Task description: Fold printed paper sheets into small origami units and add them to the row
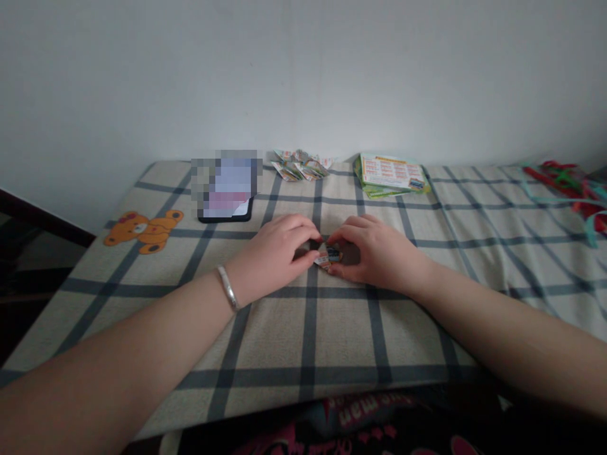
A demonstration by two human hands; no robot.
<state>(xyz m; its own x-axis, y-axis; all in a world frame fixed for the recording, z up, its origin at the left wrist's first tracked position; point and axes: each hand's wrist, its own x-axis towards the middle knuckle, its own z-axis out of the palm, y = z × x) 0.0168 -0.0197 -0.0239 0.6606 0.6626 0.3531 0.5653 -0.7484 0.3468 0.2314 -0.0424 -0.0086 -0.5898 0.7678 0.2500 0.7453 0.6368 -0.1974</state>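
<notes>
A small piece of folded printed paper (324, 260) is pinched between my two hands, just above or on the checked cloth; I cannot tell whether it touches. My left hand (283, 248), with a silver bangle at the wrist, grips the paper's left edge between thumb and fingers. On the opposite edge, my right hand (374, 254) holds it with curled fingers and thumb. Part of the paper is hidden by the fingertips. Beyond the hands lie several folded paper pieces (303, 167) in a cluster. To their right is a stack of printed sheets (391, 174).
A phone (230, 189), partly pixelated, lies at the back left. An orange teddy bear picture (145, 231) is on the left of the checked tablecloth (265, 341). Red and teal ribbon-like strips (569, 189) lie at the far right. A pale wall (303, 76) stands behind.
</notes>
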